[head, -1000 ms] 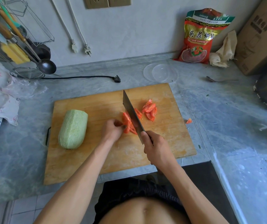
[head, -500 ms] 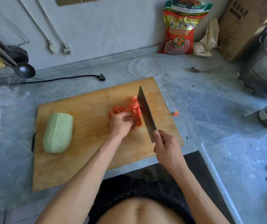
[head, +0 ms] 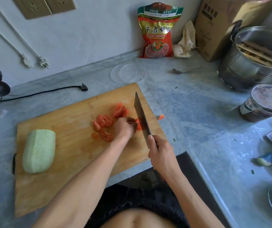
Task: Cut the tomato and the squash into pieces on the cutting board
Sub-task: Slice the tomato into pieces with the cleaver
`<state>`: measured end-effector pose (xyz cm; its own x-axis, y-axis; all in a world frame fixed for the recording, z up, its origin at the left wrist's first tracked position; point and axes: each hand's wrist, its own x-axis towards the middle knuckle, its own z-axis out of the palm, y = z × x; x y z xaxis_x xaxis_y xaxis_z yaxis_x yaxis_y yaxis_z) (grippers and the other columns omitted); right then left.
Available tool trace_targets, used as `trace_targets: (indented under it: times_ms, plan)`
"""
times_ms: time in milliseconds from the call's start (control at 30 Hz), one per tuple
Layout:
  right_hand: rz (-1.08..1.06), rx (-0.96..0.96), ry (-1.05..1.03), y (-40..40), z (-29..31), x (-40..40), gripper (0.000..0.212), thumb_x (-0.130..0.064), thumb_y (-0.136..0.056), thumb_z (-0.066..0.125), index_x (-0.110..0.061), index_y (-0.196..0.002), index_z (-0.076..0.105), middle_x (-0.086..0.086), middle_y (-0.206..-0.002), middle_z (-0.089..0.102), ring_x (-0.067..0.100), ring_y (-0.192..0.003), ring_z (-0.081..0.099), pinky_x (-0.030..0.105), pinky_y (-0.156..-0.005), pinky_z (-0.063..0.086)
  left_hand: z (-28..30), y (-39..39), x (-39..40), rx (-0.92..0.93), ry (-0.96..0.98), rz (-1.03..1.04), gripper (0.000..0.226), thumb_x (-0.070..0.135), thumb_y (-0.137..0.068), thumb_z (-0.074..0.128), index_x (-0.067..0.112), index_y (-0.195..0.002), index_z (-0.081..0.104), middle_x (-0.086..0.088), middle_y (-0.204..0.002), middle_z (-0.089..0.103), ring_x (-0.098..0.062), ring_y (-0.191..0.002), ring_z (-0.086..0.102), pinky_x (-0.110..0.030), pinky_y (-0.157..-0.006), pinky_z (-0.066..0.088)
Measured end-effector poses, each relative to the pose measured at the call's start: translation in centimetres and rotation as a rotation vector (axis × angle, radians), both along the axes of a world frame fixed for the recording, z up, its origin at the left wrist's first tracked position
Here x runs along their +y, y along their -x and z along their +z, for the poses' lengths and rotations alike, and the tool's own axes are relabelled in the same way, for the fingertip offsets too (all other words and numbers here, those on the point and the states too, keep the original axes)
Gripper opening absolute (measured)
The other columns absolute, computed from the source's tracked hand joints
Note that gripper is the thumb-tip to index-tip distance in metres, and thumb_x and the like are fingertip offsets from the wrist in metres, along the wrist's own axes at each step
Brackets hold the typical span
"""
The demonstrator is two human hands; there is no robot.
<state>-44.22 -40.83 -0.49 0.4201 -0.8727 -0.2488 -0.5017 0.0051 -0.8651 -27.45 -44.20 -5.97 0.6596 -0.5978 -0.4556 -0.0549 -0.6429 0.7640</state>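
The right hand (head: 160, 153) is wrapped round the handle of the cleaver (head: 142, 119), forefinger riding up onto the base of the blade, near the front right corner of the board (head: 62, 170). The blade stands on edge, its tip pointing to the board's back right corner. Tight against its left face sits the last uncut bit of tomato (head: 138, 125), pinched under the curled fingertips of the left hand (head: 123, 127).

To finish this step well, I would keep those fingertips tucked back so the knuckles, not the nails, meet the flat of the blade. The piece is small and wet, so it may skid; press it flat side down and cut with a short forward push, not a chop. The cut runs close to the board's right edge, and one scrap (head: 160, 116) already lies off the board on the bench (head: 198, 120), so drawing the work toward the board's middle would help.

Cut tomato pieces (head: 104, 124) lie in loose heaps just left of and behind the left hand, near the middle and right of the board. They should be swept to the back edge before the next item.

The squash (head: 39, 151) lies whole at the board's left edge, well apart from the knife. By my reading the tomato is nearly done and the squash not begun.
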Motion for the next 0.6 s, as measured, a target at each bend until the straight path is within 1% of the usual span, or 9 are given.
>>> trace_targets:
  times_ms: [100, 200, 267, 300, 333, 367, 400, 467, 600]
  plan:
    - [0.001, -0.01, -0.009, -0.5, -0.3, -0.1, 0.044, -0.037, -0.104, 0.039, -0.019, -0.064, 0.04, 0.004, -0.055, 0.042, 0.017, -0.05, 0.038, 0.036, -0.047, 0.033, 0.1, 0.1, 0.1, -0.087, -0.023, -0.033, 0.012, 0.014, -0.085, 0.069, 0.019, -0.075, 0.074, 0.003, -0.069, 0.07, -0.013, -0.069, 0.066, -0.02, -0.058, 0.044]
    - [0.018, 0.0, 0.006, -0.5, -0.3, -0.2, 0.044, -0.037, -0.104, 0.038, -0.017, -0.064, 0.04, 0.005, -0.056, 0.044, 0.028, -0.052, 0.041, 0.039, -0.049, 0.035, -0.1, 0.1, 0.2, -0.128, -0.025, -0.059, 0.008, 0.015, -0.087, 0.068, 0.014, -0.086, 0.076, 0.0, -0.08, 0.072, -0.014, -0.078, 0.067, -0.021, -0.066, 0.044]
    - [0.026, 0.011, 0.02, -0.6, -0.3, -0.2, 0.044, -0.036, -0.104, 0.038, -0.018, -0.064, 0.04, 0.004, -0.055, 0.044, 0.034, -0.057, 0.048, 0.043, -0.052, 0.039, -0.1, 0.1, 0.3, -0.152, -0.041, -0.079, 0.01, 0.017, -0.087, 0.068, 0.018, -0.081, 0.076, -0.001, -0.081, 0.074, -0.016, -0.079, 0.068, -0.025, -0.069, 0.049]
    - [0.027, 0.014, 0.024, -0.7, -0.3, -0.2, 0.044, -0.035, -0.104, 0.039, -0.019, -0.064, 0.04, 0.004, -0.055, 0.044, 0.031, -0.056, 0.047, 0.044, -0.054, 0.04, -0.1, 0.1, 0.3, -0.167, -0.05, -0.077, 0.014, 0.018, -0.086, 0.068, 0.022, -0.075, 0.074, -0.001, -0.08, 0.075, -0.017, -0.079, 0.069, -0.028, -0.071, 0.052]
    - [0.029, 0.017, 0.031, -0.8, -0.3, -0.2, 0.044, -0.035, -0.104, 0.039, -0.019, -0.064, 0.04, 0.003, -0.054, 0.043, 0.025, -0.053, 0.043, 0.044, -0.054, 0.039, -0.3, 0.1, 0.3, -0.179, -0.06, -0.073, 0.017, 0.017, -0.085, 0.067, 0.025, -0.07, 0.072, -0.001, -0.078, 0.075, -0.018, -0.079, 0.07, -0.03, -0.073, 0.055]
    - [0.031, 0.016, 0.04, -0.9, -0.4, -0.3, 0.043, -0.034, -0.104, 0.039, -0.021, -0.063, 0.04, 0.0, -0.053, 0.041, 0.016, -0.049, 0.039, 0.041, -0.052, 0.035, -0.3, 0.1, 0.2, -0.184, -0.067, -0.068, 0.018, 0.016, -0.084, 0.067, 0.025, -0.069, 0.071, -0.001, -0.078, 0.075, -0.019, -0.08, 0.07, -0.032, -0.075, 0.056]
    - [0.032, 0.013, 0.05, -1.0, -0.6, -0.4, 0.043, -0.033, -0.104, 0.04, -0.022, -0.063, 0.04, -0.004, -0.051, 0.039, 0.011, -0.047, 0.035, 0.034, -0.049, 0.031, -0.4, 0.1, 0.2, -0.184, -0.067, -0.065, 0.016, 0.015, -0.084, 0.067, 0.023, -0.071, 0.072, -0.002, -0.08, 0.075, -0.02, -0.082, 0.071, -0.032, -0.076, 0.056]
    - [0.032, 0.014, 0.054, -1.3, -0.7, -0.7, 0.042, -0.033, -0.104, 0.041, -0.025, -0.062, 0.04, -0.008, -0.05, 0.036, 0.01, -0.045, 0.034, 0.021, -0.047, 0.026, -0.3, 0.2, 0.1, -0.182, -0.063, -0.064, 0.011, 0.015, -0.084, 0.066, 0.018, -0.08, 0.076, -0.004, -0.084, 0.075, -0.021, -0.084, 0.07, -0.033, -0.077, 0.056]
    - [0.046, 0.047, 0.067, -1.9, -0.8, -1.4, 0.041, -0.035, -0.104, 0.039, -0.028, -0.064, 0.041, -0.008, -0.05, 0.038, 0.01, -0.043, 0.035, 0.02, -0.046, 0.026, -0.2, 0.2, 0.1, -0.167, -0.048, -0.064, 0.013, 0.012, -0.085, 0.065, 0.012, -0.089, 0.077, -0.005, -0.087, 0.075, -0.02, -0.084, 0.07, -0.028, -0.075, 0.054]
